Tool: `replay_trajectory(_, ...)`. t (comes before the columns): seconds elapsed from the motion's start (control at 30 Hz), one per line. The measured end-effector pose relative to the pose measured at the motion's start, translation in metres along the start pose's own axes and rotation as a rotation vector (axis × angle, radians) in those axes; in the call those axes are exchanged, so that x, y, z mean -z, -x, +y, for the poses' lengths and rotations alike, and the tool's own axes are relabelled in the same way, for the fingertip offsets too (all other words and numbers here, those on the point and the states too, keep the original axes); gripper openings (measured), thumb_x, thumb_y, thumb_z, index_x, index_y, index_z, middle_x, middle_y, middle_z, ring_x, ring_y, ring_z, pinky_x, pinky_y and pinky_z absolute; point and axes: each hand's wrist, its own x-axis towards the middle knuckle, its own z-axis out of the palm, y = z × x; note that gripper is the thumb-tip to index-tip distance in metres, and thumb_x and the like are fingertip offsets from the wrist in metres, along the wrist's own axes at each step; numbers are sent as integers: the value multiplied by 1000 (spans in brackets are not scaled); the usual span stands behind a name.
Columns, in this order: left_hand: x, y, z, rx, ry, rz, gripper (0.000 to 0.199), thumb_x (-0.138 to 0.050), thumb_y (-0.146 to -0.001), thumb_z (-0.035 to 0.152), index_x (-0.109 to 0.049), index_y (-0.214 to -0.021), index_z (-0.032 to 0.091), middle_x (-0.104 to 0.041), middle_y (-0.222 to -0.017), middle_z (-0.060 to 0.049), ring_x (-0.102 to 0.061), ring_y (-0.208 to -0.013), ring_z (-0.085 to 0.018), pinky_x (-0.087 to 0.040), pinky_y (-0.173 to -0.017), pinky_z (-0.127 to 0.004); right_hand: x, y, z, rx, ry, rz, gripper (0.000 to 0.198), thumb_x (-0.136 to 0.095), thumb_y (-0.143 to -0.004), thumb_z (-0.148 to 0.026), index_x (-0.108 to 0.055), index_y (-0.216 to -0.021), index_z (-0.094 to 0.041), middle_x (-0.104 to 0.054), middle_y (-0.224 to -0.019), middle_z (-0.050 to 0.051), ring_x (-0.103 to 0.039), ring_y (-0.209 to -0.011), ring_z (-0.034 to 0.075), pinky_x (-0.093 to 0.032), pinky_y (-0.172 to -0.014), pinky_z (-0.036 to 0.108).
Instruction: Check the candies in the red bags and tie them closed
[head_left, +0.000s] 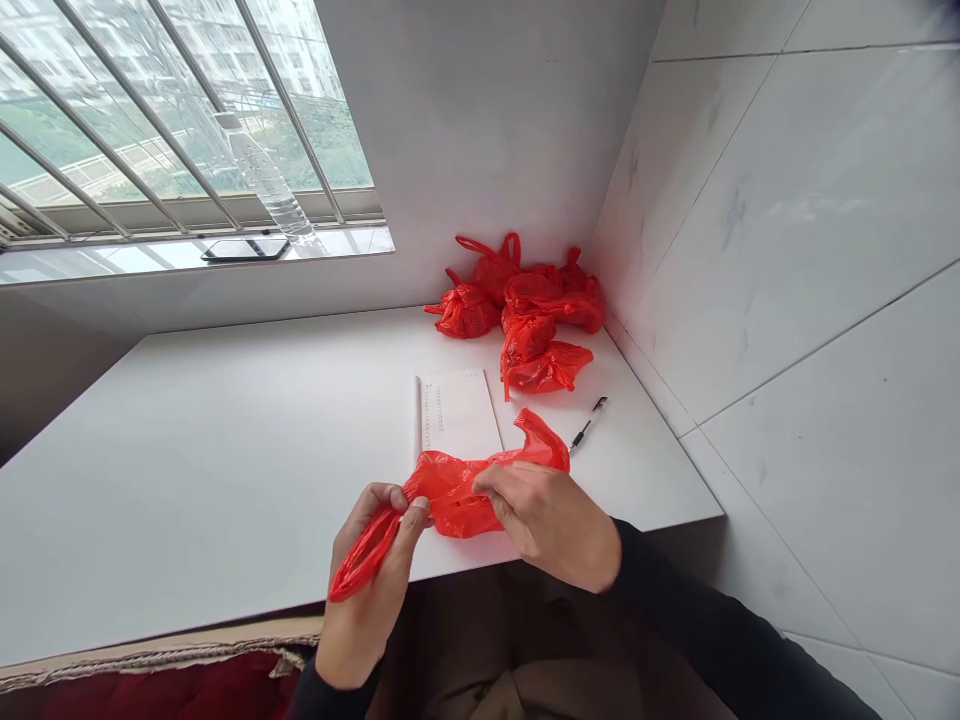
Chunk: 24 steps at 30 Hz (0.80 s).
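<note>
A thin red plastic bag (pixel 465 520) stretches between my two hands above the front edge of the white table. My left hand (pixel 375 560) pinches it near one end between thumb and fingers, and a loop of the bag hangs back over the palm. On the other side, my right hand (pixel 547 520) has its fingertips pressed together on the middle of the bag. The bag's far end sticks up beyond the right knuckles. Behind the bag lies an open notebook (pixel 461 410) with handwriting, its lower part covered by the red plastic.
Several knotted red bags (pixel 525 310) are piled at the table's back right corner. A black and clear pen (pixel 587 425) lies right of the notebook. On the windowsill are a water bottle (pixel 270 185) and a flat dark-edged device (pixel 244 250). A tiled wall (pixel 810 250) borders the right side.
</note>
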Motion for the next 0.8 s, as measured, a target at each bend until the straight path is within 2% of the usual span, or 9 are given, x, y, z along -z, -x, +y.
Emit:
replay_trajectory(0.17, -1, 7, 7, 167, 298, -118, 42, -85, -77, 40, -58, -104, 25, -68, -96, 1, -69, -92, -21, -52, -93, -36, -7, 6, 16, -172, 208, -314, 21, -51, -90, -5, -64, -101, -19, -62, -69, 1, -57, -56, 18, -39, -52, 29)
replay_trajectory(0.27, 2, 13, 11, 219, 238, -256, 44, -78, -83, 44, -56, -117, 27, -68, -78, 3, -63, -74, -18, -50, -82, -33, -10, 6, 22, -232, 250, -321, 27, -51, -94, -10, -61, -118, -16, -60, -66, 1, -53, -51, 18, -33, -48, 29)
replay_trajectory(0.33, 6, 15, 11, 209, 117, -299, 39, -74, -87, 49, -58, -114, 26, -63, -64, 4, -56, -64, -16, -46, -73, -30, -10, 2, 24, -289, 269, -288, 31, -42, -101, -17, -55, -130, -13, -63, -71, 4, -56, -54, 19, -35, -49, 30)
replay_trajectory(0.4, 11, 16, 12, 178, -3, -279, 36, -71, -87, 55, -60, -103, 25, -59, -60, 5, -52, -60, -16, -43, -68, -30, -8, -1, 23, -343, 280, -268, 35, -34, -107, -23, -52, -135, -11, -65, -74, 5, -59, -56, 20, -38, -51, 30)
replay_trajectory(0.47, 14, 18, 13, 108, -93, -188, 36, -70, -86, 59, -62, -93, 24, -61, -69, 2, -53, -66, -17, -43, -70, -30, -7, -5, 18, -360, 280, -272, 37, -36, -107, -27, -49, -138, -11, -67, -77, 6, -62, -59, 21, -39, -52, 30)
replay_trajectory(0.53, 15, 21, 16, 10, -158, -95, 35, -71, -86, 58, -65, -93, 25, -66, -88, -1, -58, -82, -19, -45, -79, -29, -9, -9, 12, -340, 278, -292, 39, -42, -105, -25, -47, -141, -11, -69, -81, 7, -64, -63, 22, -40, -53, 31)
replay_trajectory(0.63, 15, 25, 17, -64, -107, -102, 31, -70, -89, 52, -68, -104, 26, -67, -108, -3, -60, -99, -20, -47, -90, -28, -19, -13, 7, -287, 273, -343, 45, -52, -99, -21, -47, -142, -10, -71, -85, 8, -66, -69, 24, -39, -53, 31)
replay_trajectory(0.7, 15, 28, 16, -63, 22, -101, 29, -69, -91, 50, -70, -107, 26, -68, -105, -3, -61, -98, -20, -50, -89, -27, -26, -13, 8, -281, 279, -359, 51, -55, -96, -18, -45, -144, -8, -71, -87, 9, -67, -70, 25, -38, -52, 32)
replay_trajectory(0.8, 12, 32, 16, -76, 127, -74, 35, -67, -93, 47, -66, -124, 30, -62, -79, 2, -59, -76, -15, -53, -77, -25, -29, -11, 16, -328, 304, -330, 51, -50, -95, -12, -41, -145, -5, -72, -87, 10, -66, -69, 25, -37, -51, 32)
